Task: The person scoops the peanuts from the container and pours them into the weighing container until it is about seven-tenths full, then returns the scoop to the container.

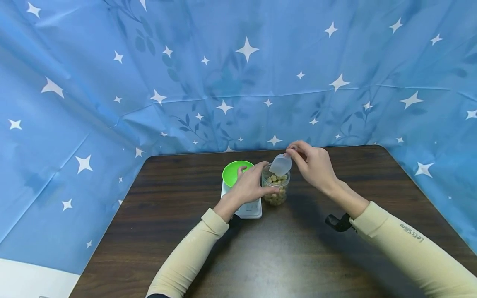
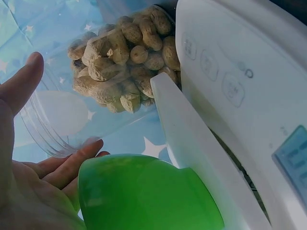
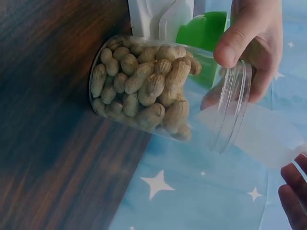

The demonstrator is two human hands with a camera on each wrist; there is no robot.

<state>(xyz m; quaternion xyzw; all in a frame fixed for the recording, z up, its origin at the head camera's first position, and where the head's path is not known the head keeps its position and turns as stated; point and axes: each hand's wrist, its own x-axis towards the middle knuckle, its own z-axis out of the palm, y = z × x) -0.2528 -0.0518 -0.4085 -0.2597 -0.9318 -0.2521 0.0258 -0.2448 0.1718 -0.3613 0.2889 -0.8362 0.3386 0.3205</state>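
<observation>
A clear jar (image 3: 226, 120) stands on the table, filled partway with peanuts in their shells (image 3: 146, 86). My left hand (image 1: 246, 185) holds the jar at its rim, thumb on the near side and fingers around the far side. Between thumb and fingers, my right hand (image 1: 316, 166) pinches the handle of a translucent white scoop (image 1: 280, 165). The scoop tilts down into the jar's mouth, above the peanuts. Just left of the jar, a green bowl (image 1: 230, 174) sits on a white kitchen scale (image 1: 250, 211), partly hidden by my left hand.
The dark wooden table (image 1: 167, 231) spreads out around the jar and scale. Behind it hangs a blue curtain (image 1: 238, 82) with white stars, reaching down to the table's back edge.
</observation>
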